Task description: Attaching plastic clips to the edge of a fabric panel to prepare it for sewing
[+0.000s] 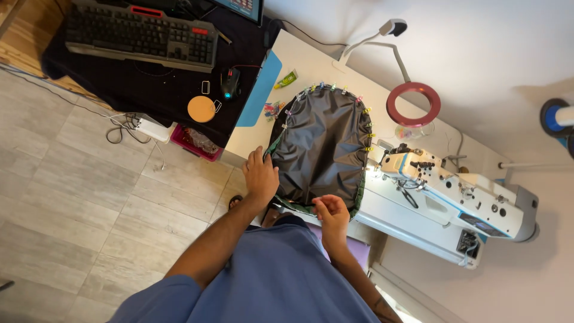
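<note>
The left hand (pixel 260 176) is lying flat, fingers released, on the near-left edge of the dark fabric piece (pixel 323 146), which is lying on the white table (pixel 299 57). The right hand (pixel 330 214) is pinching the fabric's near edge. Small coloured clips (pixel 366 110) are ringing the fabric. The sewing machine (pixel 454 191) is sitting just right of the fabric, the red ring lamp (pixel 413 104) beyond it.

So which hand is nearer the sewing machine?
Right. The right hand pinches the dark fabric's near edge, closer to the sewing machine; the left hand rests on its far side.
</note>
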